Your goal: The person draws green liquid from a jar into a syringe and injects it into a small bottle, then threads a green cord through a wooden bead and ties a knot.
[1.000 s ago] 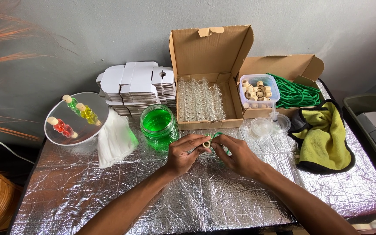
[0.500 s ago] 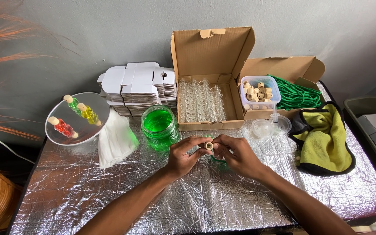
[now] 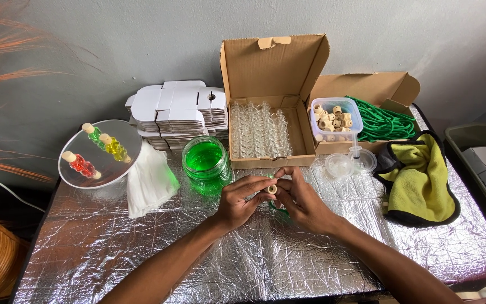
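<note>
Both hands meet over the middle of the foil-covered bench (image 3: 142, 247): the left hand (image 3: 242, 200) and the right hand (image 3: 305, 201) pinch together a small cork-stoppered glass bottle (image 3: 273, 190), with a piece of green cord (image 3: 279, 209) under the right hand. The bottle lies about level, its cork end facing the camera, its long axis hard to tell. The green liquid glass jar (image 3: 206, 163) stands just beside the left hand, while the near bench edge has open room.

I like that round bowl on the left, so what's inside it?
Inside the clear bowl lie three small corked bottles: one red, one yellow, one green. Nothing covers them.
</note>
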